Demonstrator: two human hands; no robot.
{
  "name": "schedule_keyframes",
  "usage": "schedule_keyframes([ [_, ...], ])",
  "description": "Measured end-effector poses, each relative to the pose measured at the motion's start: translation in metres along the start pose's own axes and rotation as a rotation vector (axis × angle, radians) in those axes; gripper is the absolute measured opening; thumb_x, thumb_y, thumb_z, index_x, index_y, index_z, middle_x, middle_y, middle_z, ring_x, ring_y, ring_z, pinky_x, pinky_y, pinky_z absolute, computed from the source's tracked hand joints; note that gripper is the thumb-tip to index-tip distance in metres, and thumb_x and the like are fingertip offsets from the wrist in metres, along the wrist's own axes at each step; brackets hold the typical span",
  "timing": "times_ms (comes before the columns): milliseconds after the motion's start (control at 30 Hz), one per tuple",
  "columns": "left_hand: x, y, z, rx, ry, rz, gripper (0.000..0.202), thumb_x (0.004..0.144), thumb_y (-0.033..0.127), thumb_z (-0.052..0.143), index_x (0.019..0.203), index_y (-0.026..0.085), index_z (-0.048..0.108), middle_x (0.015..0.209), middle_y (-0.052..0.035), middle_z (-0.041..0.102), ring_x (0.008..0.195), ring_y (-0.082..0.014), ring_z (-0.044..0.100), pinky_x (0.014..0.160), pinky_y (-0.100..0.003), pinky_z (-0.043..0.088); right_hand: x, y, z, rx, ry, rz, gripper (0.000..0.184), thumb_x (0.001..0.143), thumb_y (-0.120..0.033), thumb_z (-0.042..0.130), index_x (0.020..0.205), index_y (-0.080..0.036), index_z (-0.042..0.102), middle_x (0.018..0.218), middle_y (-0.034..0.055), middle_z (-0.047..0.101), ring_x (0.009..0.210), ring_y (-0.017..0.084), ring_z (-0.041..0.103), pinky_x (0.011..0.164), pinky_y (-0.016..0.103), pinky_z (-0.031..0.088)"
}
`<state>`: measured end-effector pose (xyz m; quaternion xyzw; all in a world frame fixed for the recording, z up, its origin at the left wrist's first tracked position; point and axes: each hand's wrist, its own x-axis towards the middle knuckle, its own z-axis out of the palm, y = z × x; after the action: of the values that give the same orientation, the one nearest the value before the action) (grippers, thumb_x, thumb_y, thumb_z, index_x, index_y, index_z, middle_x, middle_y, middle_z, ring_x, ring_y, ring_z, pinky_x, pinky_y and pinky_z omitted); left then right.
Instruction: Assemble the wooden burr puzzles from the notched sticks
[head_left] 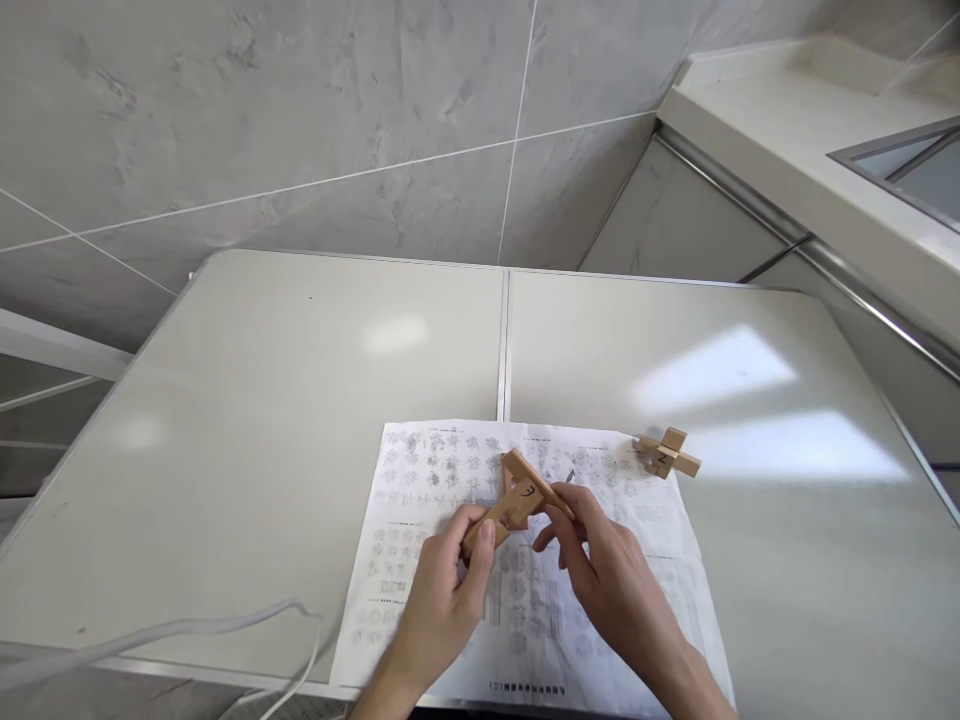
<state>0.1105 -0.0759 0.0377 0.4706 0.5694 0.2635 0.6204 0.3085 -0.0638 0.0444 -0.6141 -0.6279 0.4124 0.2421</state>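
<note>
We record both hands low in the head view, above a printed sheet (427,470) that lies flat on the counter (262,400). The left hand (442,590) is closed on the lower end of the wooden bars (517,500), with its thumb pressed along the near face. The right hand (607,575) is closed on the same bars from the other side, its fingertips pinching the upper bar near the middle.

The two bars cross at an angle and touch each other. They are held clear of the sheet, over its upper centre. One bar carries a dark handwritten mark, which we cannot read with confidence.

A wooden cross (667,456), made up of short bars and marked with a "2", rests at the sheet's far right corner, well apart from both hands.

The sheet shows rows of small grey diagrams, too fine to make out. A white cable (187,630) runs along the counter's near left edge. Grey tiles (300,110) lie beyond the counter's far edge
</note>
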Motion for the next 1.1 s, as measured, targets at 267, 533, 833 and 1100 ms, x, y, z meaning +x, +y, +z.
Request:
schedule_keyframes([
  [267, 0.004, -0.002, 0.000, -0.055, 0.042, -0.032, 0.046, 0.107, 0.064, 0.044, 0.102, 0.021, 0.059, 0.066, 0.0063, 0.034, 0.056, -0.0121, 0.029, 0.052, -0.027, 0.023, -0.001, 0.013, 0.011, -0.085, 0.105, -0.185, 0.044, 0.113, -0.022, 0.040, 0.154, -0.030, 0.050, 0.112, 0.0053, 0.083, 0.079, 0.020, 0.081, 0.066, 0.031, 0.066],
  [533, 0.007, -0.001, 0.000, -0.117, 0.010, -0.043, 0.046, 0.107, 0.064, 0.044, 0.102, 0.021, 0.059, 0.067, 0.0062, 0.033, 0.057, -0.0124, 0.026, 0.052, -0.028, 0.023, -0.006, 0.009, 0.020, -0.098, 0.125, -0.301, 0.069, 0.109, -0.007, 0.038, 0.169, -0.040, 0.032, 0.124, 0.0051, 0.080, 0.090, 0.018, 0.083, 0.066, 0.028, 0.069],
  [833, 0.009, 0.001, 0.003, -0.108, -0.020, -0.045, 0.044, 0.109, 0.062, 0.042, 0.105, 0.021, 0.059, 0.069, 0.0057, 0.035, 0.059, -0.0128, 0.028, 0.054, -0.027, 0.025, -0.006, 0.012, 0.016, -0.011, 0.115, -0.339, 0.075, 0.106, -0.002, 0.040, 0.167, -0.044, 0.036, 0.129, 0.0024, 0.079, 0.095, 0.017, 0.082, 0.075, 0.030, 0.072],
  [1100, 0.012, 0.005, 0.007, -0.087, 0.038, -0.063, 0.045, 0.109, 0.062, 0.041, 0.101, 0.021, 0.057, 0.070, 0.0049, 0.040, 0.061, -0.0132, 0.032, 0.058, -0.028, 0.030, -0.010, 0.010, 0.024, 0.002, 0.031, -0.391, 0.069, 0.108, -0.004, 0.038, 0.169, -0.038, 0.036, 0.135, 0.0070, 0.077, 0.094, 0.018, 0.083, 0.077, 0.030, 0.072],
])
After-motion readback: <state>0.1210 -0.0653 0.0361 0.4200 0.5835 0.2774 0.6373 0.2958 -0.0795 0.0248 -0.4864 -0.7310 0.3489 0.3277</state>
